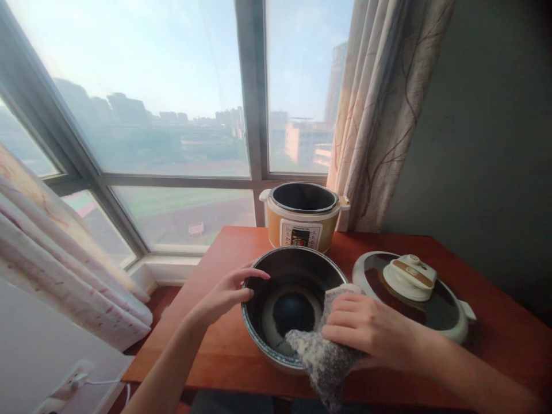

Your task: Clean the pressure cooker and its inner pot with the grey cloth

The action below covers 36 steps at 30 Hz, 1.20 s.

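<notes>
A dark inner pot (pixel 271 339) stands on the red-brown table near its front edge, its opening tilted toward me. My left hand (pixel 230 292) grips the pot's left rim, thumb and fingers on either side of it. In my right hand (pixel 366 328) is a grey, fuzzy cloth (pixel 321 359), bunched at the pot's right rim. Part of the cloth hangs over the front of the rim. My right fingers wrap over the cloth, and the thumb is hidden. Behind the pot sits the yellow and white electric cooker body (pixel 276 227), with a control panel on its front.
A glass lid (pixel 366 267) with a white knob lies on the table (pixel 207 330) to the right. Windows (pixel 172 138) and curtains (pixel 371 115) stand behind the table. A wall socket with a plugged-in white cord (pixel 103 382) is at lower left.
</notes>
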{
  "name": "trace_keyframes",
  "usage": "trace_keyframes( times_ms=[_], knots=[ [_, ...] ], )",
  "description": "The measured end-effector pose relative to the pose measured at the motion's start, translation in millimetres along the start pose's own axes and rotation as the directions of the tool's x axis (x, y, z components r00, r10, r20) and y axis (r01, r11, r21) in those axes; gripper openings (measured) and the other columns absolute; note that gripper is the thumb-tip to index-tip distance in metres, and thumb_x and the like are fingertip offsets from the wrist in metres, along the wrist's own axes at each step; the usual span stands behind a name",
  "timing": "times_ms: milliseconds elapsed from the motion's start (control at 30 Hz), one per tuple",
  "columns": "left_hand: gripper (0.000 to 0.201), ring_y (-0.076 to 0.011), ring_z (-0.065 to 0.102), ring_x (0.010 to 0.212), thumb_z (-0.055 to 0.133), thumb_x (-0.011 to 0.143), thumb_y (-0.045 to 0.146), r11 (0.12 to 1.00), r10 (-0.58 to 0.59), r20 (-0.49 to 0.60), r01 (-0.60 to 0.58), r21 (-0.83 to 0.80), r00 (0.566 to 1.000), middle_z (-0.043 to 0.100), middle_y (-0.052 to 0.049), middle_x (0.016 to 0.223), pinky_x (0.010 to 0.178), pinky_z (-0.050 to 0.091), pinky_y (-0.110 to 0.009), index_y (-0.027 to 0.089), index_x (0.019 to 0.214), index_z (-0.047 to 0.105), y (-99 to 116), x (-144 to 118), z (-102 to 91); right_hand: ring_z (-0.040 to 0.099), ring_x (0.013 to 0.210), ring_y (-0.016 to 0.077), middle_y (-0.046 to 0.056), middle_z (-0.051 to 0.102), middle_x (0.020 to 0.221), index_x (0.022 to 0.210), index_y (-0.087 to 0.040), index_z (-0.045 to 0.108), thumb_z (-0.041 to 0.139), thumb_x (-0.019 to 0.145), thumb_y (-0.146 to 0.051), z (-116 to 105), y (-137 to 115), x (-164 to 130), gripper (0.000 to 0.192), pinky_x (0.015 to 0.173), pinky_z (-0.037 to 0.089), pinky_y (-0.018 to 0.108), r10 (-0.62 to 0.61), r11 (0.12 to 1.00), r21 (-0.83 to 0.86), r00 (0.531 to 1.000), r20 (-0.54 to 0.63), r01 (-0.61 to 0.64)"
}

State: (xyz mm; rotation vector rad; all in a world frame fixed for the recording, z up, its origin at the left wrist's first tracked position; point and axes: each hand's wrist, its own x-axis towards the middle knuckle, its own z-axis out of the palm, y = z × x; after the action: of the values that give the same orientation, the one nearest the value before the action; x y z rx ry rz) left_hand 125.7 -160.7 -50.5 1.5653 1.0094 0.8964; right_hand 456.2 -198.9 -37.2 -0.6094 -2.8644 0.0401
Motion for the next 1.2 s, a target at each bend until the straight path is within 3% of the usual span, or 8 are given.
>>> trace_keyframes(
  times_ms=[67,167,333,567,767,900,1033,1200],
  knots=[
    [0.037,-0.0300,0.065,0.104,0.068,0.069,0.027,1.000,-0.004,0.014,0.004,0.010,1.000,0.071,-0.010,0.115,0.081,0.055,-0.035,0.020,0.103,0.078,-0.5,6.3,-4.8,0.060,0.103,0.0195,0.002,0.071,0.101,0.111,-0.025,0.065,0.068,0.087,-0.034,-11.3,14.2,-2.2,0.026,0.101,0.040,0.037,-0.004,0.999,0.044,0.999,0.053,0.001],
    [0.037,-0.0287,0.066,0.099,0.066,0.066,0.024,0.999,-0.017,0.030,0.016,0.029,0.999,0.072,-0.009,0.112,0.080,0.055,-0.035,0.020,0.101,0.078,-4.7,15.1,-11.2,0.055,0.120,0.0217,0.003,0.070,0.113,0.114,-0.026,0.066,0.065,0.083,-0.016,-23.4,32.3,-4.7,0.033,0.114,0.028,0.044,0.047,0.996,0.072,0.995,0.087,-0.053],
    [0.047,-0.0306,0.065,0.106,0.069,0.070,0.028,0.996,-0.032,-0.011,0.031,-0.085,0.999,0.071,-0.010,0.120,0.086,0.054,-0.038,0.020,0.116,0.072,-16.8,19.4,-9.4,0.049,0.131,0.0217,0.003,0.068,0.121,0.116,-0.026,0.065,0.055,0.078,-0.006,-23.7,41.3,-7.1,0.044,0.118,0.020,0.048,0.115,0.989,0.076,0.987,0.108,-0.124],
    [0.049,-0.0298,0.058,0.122,0.066,0.081,0.039,0.997,0.021,-0.367,-0.048,-0.065,0.930,0.067,-0.012,0.127,0.102,0.046,-0.039,0.017,0.125,0.063,-29.2,-9.6,23.3,0.051,0.126,0.0240,0.006,0.068,0.118,0.121,-0.022,0.062,0.057,0.078,-0.010,-13.0,26.8,-12.3,0.045,0.119,0.016,0.050,0.140,0.989,0.036,0.990,0.034,-0.141],
    [0.041,-0.0306,0.061,0.117,0.061,0.083,0.039,0.987,0.104,-0.510,-0.024,0.160,0.854,0.068,-0.011,0.121,0.104,0.045,-0.043,0.018,0.119,0.065,-36.5,-41.4,58.9,0.056,0.102,0.0228,0.003,0.067,0.102,0.104,-0.023,0.064,0.067,0.083,-0.031,-0.7,5.9,-3.8,0.022,0.103,0.035,0.043,0.155,0.987,0.034,0.987,-0.029,-0.154],
    [0.038,-0.0316,0.058,0.121,0.059,0.084,0.038,0.943,0.173,-0.539,0.020,0.333,0.825,0.065,-0.011,0.125,0.105,0.044,-0.047,0.022,0.119,0.065,-31.7,-52.1,80.0,0.055,0.092,0.0232,0.003,0.066,0.093,0.093,-0.023,0.062,0.070,0.081,-0.045,22.3,-21.3,7.7,0.026,0.087,0.039,0.039,0.192,0.981,0.003,0.977,-0.095,-0.192],
    [0.040,-0.0322,0.059,0.119,0.058,0.083,0.036,0.926,0.186,-0.568,0.051,0.375,0.802,0.065,-0.010,0.124,0.101,0.046,-0.049,0.023,0.121,0.063,-30.7,-55.4,89.5,0.054,0.081,0.0226,0.002,0.065,0.085,0.087,-0.021,0.060,0.073,0.076,-0.048,44.7,-44.8,16.9,0.032,0.078,0.036,0.037,0.217,0.974,-0.009,0.946,-0.243,-0.226],
    [0.040,-0.0303,0.058,0.119,0.052,0.081,0.025,0.942,0.176,-0.496,0.000,0.334,0.850,0.064,-0.009,0.123,0.103,0.044,-0.048,0.023,0.120,0.063,-33.2,-54.9,80.4,0.056,0.082,0.0220,0.002,0.066,0.086,0.090,-0.021,0.060,0.072,0.077,-0.052,50.3,-49.9,19.4,0.035,0.078,0.034,0.036,0.220,0.975,0.033,0.930,-0.294,-0.221]
  ],
)
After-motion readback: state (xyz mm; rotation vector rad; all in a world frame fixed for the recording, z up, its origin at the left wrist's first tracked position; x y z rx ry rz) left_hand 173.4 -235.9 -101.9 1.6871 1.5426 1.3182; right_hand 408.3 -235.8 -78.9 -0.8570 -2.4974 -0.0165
